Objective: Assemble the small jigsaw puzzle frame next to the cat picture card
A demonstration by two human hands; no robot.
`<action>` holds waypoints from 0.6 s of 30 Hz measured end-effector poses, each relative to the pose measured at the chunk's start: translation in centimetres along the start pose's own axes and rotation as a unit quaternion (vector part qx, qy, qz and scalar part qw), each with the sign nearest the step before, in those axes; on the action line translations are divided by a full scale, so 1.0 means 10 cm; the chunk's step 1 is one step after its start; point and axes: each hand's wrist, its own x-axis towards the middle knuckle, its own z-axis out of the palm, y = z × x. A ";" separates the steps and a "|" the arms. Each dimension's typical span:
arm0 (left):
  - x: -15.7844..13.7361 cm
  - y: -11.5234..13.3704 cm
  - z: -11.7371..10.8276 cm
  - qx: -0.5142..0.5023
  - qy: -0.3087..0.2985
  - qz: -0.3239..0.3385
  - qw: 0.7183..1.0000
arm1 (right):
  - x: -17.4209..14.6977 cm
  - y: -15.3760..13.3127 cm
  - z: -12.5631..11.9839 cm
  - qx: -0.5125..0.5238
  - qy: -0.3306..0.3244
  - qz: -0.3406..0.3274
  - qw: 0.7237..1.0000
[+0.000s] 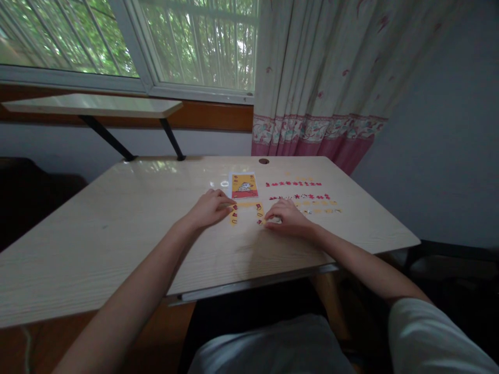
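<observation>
A partly joined jigsaw puzzle (pixel 246 204) lies on the desk as a yellow top row with two side columns bearing small red shapes. My left hand (pixel 212 209) is closed, thumb and fingertips pressed at its upper left corner. At the lower end of the right column, my right hand (pixel 289 218) pinches a small puzzle piece (pixel 260 222), partly hidden by the fingers. Just behind stands out a picture card (pixel 245 186), lying flat, with a white animal on yellow and red. Loose red puzzle pieces (pixel 294 183) and yellow ones (pixel 327 211) lie in rows to the right.
The pale wooden desk (pixel 117 223) ends in a front edge close to my body. A raised shelf (pixel 93 105) on black legs stands at the back left. Near the back edge is a round cable hole (pixel 264 161). A curtain (pixel 312 104) hangs behind the desk.
</observation>
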 end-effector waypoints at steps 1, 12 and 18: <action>0.00 -0.02 0.01 0.007 -0.003 -0.003 1.000 | -0.01 -0.01 0.00 -0.001 -0.015 0.002 1.000; -0.01 -0.04 0.03 0.024 -0.019 -0.021 0.999 | -0.01 -0.03 -0.02 -0.010 -0.046 0.015 0.999; -0.01 -0.04 0.03 0.039 -0.025 -0.017 0.999 | -0.01 -0.03 -0.01 -0.019 -0.047 0.009 0.999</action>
